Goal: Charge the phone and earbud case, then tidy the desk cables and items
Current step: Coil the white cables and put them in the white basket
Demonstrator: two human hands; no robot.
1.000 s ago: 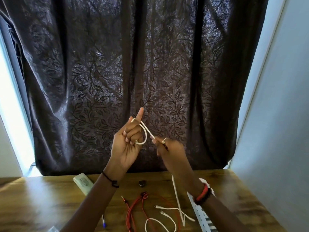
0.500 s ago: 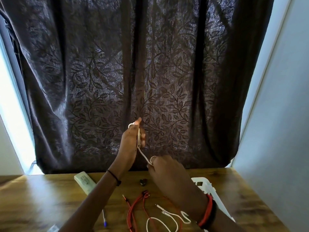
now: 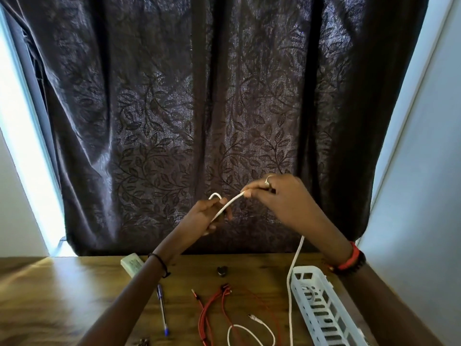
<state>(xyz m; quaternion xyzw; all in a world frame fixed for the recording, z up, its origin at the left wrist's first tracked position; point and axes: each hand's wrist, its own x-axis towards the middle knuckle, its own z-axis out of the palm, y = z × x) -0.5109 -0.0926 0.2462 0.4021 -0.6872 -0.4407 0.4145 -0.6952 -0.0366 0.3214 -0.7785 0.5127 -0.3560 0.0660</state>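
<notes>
Both hands are raised above the wooden desk (image 3: pixel 62 295), in front of the dark curtain. My left hand (image 3: pixel 209 216) grips a small coil of the white cable (image 3: pixel 228 204), with a loop sticking out above its fingers. My right hand (image 3: pixel 277 196) pinches the same cable a little higher and to the right. From the right hand the cable hangs down to the desk and runs off the bottom edge. A red multi-head cable (image 3: pixel 212 310) lies on the desk below the hands. Neither phone nor earbud case is identifiable.
A white slotted basket (image 3: pixel 321 310) stands at the right of the desk. A blue pen (image 3: pixel 162 313), a pale rectangular block (image 3: pixel 131 264), a small dark object (image 3: pixel 221 270) and another thin white cable (image 3: pixel 249 332) lie on the wood. A patterned curtain (image 3: pixel 199 121) hangs behind.
My right hand rose from low by the desk to up and right of the left hand, pulling the white cable with it. My left hand's fingers closed round the coil.
</notes>
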